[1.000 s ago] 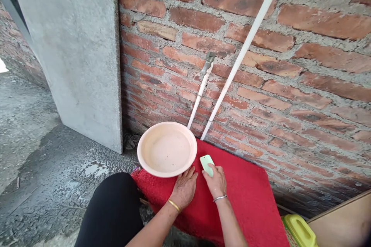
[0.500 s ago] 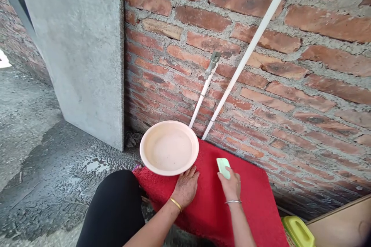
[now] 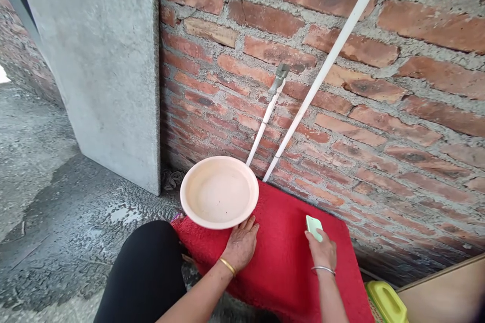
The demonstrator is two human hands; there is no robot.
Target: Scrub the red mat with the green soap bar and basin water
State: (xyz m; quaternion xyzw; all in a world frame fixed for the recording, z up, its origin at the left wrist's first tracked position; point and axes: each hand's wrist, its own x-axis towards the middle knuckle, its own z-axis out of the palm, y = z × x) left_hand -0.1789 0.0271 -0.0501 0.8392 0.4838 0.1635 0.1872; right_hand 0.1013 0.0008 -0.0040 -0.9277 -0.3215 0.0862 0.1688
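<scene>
Hands were apart: right hand (image 3: 323, 254) gripped pale-green block (image 3: 313, 227) over red cloth (image 3: 282, 262), left hand (image 3: 241, 245) lay open by basin (image 3: 217, 192).

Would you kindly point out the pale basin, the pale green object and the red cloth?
Pale basin (image 3: 220, 193), head view: inner bottom.
Pale green object (image 3: 313, 227), head view: exposed face.
Red cloth (image 3: 282, 245), head view: upper surface.

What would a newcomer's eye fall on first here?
Probably the bright red cloth, spread beside the brick wall. A pale basin stands at its left end, the left hand on the cloth by the basin's near rim. Farther right, the right hand holds a small green object.
</scene>
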